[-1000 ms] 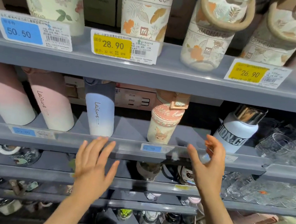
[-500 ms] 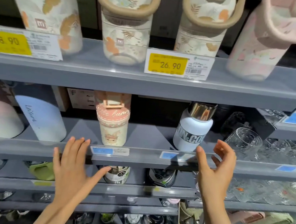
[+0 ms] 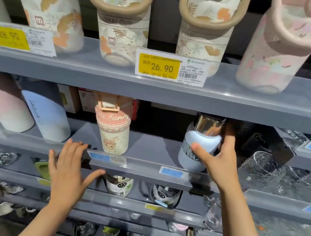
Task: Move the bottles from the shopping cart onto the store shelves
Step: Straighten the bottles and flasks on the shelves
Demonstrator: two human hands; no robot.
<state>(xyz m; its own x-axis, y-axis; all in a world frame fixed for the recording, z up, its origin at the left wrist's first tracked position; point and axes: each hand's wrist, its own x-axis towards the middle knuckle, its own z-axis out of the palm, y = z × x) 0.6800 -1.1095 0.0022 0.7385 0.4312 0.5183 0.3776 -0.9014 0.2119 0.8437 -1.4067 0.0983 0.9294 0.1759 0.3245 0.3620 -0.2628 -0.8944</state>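
A pale blue bottle with a shiny metal cap (image 3: 201, 141) stands on the middle grey shelf (image 3: 144, 168). My right hand (image 3: 218, 161) grips its body, thumb across the front and fingers round the right side. My left hand (image 3: 68, 171) is spread flat, its fingertips touching the front rail of the same shelf, and holds nothing. A pink-lidded bunny cup (image 3: 113, 130) stands on that shelf between my hands. The shopping cart is out of view.
Floral bottles (image 3: 123, 24) with strap sleeves line the upper shelf above yellow price tags (image 3: 158, 66). Pink and blue gradient bottles (image 3: 42, 114) stand at the left. Clear glassware (image 3: 281, 174) fills the right side. Lower shelves hold small bottles and cups.
My right hand has reached forward and closed round the pale blue bottle on the middle shelf. My left hand has stayed by the shelf rail. The view has shifted slightly.
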